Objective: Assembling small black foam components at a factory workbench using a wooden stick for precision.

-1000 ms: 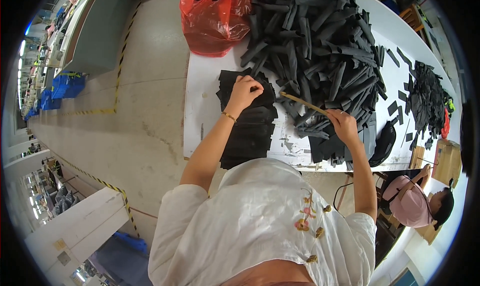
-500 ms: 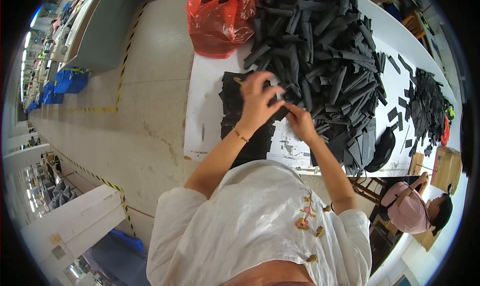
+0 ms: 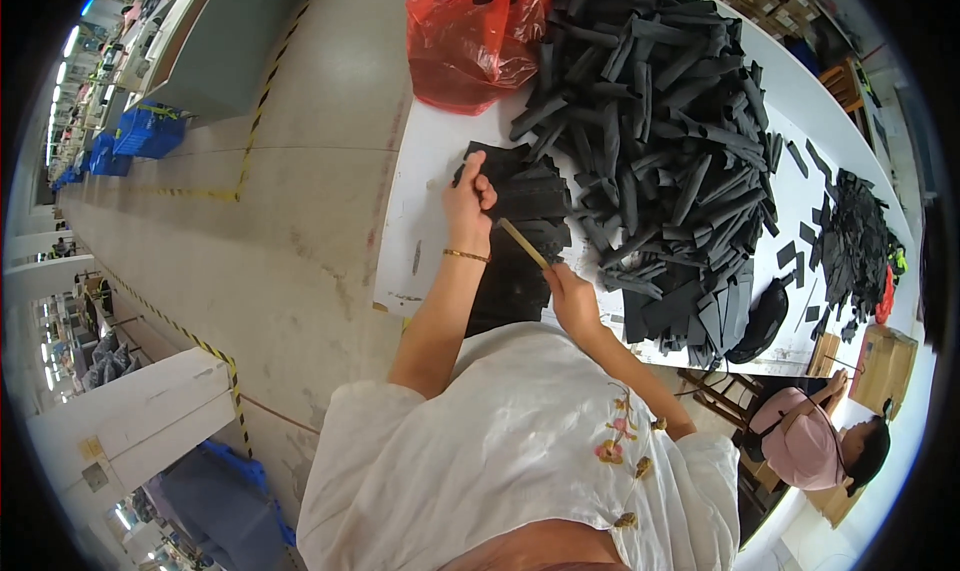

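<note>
white table (image 3: 430, 171), black strips (image 3: 660, 121), red bag (image 3: 470, 31)

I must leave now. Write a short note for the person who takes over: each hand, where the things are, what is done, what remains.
Left hand: pressing down on the flat stack of black pieces at the near edge of the white table.
Right hand: grip closed on a thin yellowish stick, its tip over the stack.
Done: the stack is laid out beside the big heap.
Left: the large heap of black strips is unsorted; a smaller black pile lies further right. A red plastic bag sits at the table's end.
</note>
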### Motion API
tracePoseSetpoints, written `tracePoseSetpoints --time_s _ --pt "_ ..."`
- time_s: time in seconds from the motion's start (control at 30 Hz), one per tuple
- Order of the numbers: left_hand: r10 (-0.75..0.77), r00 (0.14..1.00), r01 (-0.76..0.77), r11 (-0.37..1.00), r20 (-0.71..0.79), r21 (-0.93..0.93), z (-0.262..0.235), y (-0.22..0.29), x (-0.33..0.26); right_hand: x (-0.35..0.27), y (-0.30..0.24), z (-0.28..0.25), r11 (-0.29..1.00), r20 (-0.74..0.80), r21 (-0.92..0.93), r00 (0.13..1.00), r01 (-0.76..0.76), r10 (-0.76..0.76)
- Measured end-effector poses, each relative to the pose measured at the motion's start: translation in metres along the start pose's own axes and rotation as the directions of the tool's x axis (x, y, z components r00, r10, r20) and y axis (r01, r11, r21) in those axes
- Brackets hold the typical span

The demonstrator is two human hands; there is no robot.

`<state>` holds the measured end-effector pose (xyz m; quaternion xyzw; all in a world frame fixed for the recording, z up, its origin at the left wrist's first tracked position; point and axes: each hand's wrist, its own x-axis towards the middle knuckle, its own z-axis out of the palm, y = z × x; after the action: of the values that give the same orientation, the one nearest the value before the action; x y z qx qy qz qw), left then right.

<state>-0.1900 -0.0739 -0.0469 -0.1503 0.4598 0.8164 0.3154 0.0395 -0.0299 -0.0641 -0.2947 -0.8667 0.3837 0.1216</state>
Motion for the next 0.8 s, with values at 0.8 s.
tracePoseSetpoints --time_s 0.8 --pt "0.159 0.984 -0.128 0.942 -0.077 0.310 -0.025 -0.029 -0.010 -0.005 0.086 -0.030 0.945 -0.252 0.220 0.922 -0.240 0.293"
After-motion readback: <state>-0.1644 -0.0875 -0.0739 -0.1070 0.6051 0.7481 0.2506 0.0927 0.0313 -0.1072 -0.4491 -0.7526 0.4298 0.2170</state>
